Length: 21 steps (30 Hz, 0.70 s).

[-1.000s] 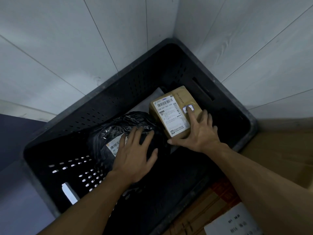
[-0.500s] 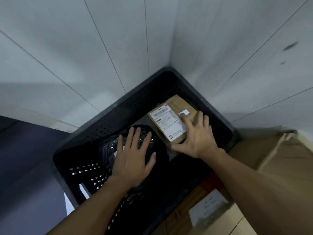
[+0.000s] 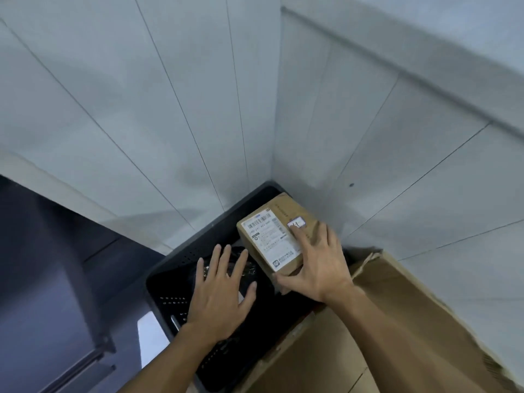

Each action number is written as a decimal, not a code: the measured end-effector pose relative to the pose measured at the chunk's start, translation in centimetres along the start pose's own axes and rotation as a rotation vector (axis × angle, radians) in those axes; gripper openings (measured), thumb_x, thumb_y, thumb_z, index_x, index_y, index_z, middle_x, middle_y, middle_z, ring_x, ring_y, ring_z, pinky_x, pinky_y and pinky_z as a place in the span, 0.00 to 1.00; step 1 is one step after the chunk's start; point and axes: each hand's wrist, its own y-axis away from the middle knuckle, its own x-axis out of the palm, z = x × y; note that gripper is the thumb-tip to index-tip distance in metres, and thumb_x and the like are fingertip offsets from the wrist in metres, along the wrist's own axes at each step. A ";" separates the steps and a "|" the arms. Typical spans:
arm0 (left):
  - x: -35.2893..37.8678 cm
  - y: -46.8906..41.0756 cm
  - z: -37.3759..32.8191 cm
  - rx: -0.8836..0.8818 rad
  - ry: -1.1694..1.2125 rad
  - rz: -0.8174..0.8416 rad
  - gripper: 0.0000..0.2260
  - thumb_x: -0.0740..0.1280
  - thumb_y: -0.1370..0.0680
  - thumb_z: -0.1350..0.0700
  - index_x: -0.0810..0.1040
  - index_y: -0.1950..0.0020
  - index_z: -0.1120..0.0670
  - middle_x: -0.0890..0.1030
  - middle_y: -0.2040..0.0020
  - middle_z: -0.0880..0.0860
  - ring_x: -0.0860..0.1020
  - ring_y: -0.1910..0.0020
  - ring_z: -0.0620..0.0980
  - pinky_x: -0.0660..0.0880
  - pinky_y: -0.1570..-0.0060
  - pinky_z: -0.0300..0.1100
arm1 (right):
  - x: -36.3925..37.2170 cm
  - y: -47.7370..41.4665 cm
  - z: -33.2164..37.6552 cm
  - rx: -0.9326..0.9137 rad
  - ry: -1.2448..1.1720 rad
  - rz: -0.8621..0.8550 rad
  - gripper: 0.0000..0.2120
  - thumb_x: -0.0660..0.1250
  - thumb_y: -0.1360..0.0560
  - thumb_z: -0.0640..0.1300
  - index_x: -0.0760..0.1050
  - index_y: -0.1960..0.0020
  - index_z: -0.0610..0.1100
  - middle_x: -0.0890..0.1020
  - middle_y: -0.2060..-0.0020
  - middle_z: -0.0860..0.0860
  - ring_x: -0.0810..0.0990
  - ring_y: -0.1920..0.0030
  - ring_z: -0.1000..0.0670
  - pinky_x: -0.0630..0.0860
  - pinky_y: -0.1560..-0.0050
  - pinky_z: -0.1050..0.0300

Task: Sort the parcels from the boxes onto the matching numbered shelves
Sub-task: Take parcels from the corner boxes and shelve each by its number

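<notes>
A small brown cardboard parcel with a white barcode label and a small number sticker is held over the back corner of a black perforated crate. My right hand grips it, thumb under the near edge and fingers across the top. A black plastic-wrapped parcel lies in the crate. My left hand is above it with straight, spread fingers; I cannot tell whether they touch it.
The crate stands in a corner of pale grey panelled walls. A large open cardboard box sits against the crate's right side. Dark floor lies to the left.
My right hand has lifted the brown parcel up toward the crate's rim. The head has tilted up, so the crate sits lower in view. My left hand stays spread over the black parcel.
</notes>
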 end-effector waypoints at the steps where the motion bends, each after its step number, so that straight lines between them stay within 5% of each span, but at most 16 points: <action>1: -1.5 0.3 -0.3 0.006 -0.006 -0.005 0.30 0.52 0.20 0.37 0.70 0.24 0.52 0.71 0.26 0.59 0.66 0.25 0.59 0.69 0.33 0.65 | -1.3 0.6 0.4 -0.003 0.008 0.009 0.52 0.59 0.40 0.78 0.59 0.23 0.52 0.63 0.31 0.37 0.62 0.31 0.36 0.62 0.28 0.40; 7: -10.3 1.3 -1.8 0.008 -0.033 -0.092 0.29 0.54 0.20 0.38 0.68 0.24 0.52 0.71 0.26 0.59 0.68 0.26 0.59 0.63 0.29 0.59 | -9.7 3.7 1.9 -0.046 0.010 0.011 0.53 0.59 0.40 0.79 0.51 0.21 0.56 0.59 0.29 0.41 0.57 0.28 0.39 0.58 0.26 0.45; 12: -17.2 2.4 -2.5 -0.002 -0.087 -0.131 0.29 0.51 0.19 0.37 0.69 0.24 0.52 0.73 0.28 0.59 0.70 0.28 0.58 0.64 0.30 0.58 | -16.3 6.0 2.5 -0.080 -0.054 -0.098 0.54 0.61 0.43 0.77 0.57 0.22 0.55 0.61 0.29 0.39 0.56 0.27 0.37 0.59 0.26 0.40; 17: -22.7 4.1 -3.2 -0.053 -0.060 -0.127 0.31 0.43 0.18 0.36 0.62 0.21 0.50 0.68 0.25 0.59 0.64 0.24 0.58 0.64 0.30 0.61 | -21.1 9.1 3.2 -0.108 -0.050 -0.135 0.54 0.63 0.41 0.76 0.54 0.21 0.55 0.59 0.27 0.38 0.55 0.25 0.36 0.56 0.26 0.41; 21: -26.9 6.8 -3.5 -0.046 -0.054 -0.132 0.34 0.41 0.22 0.34 0.51 0.18 0.48 0.56 0.19 0.57 0.51 0.20 0.58 0.50 0.23 0.60 | -23.8 11.7 4.7 -0.128 0.013 -0.122 0.54 0.59 0.40 0.79 0.50 0.21 0.58 0.58 0.26 0.40 0.54 0.25 0.38 0.54 0.25 0.44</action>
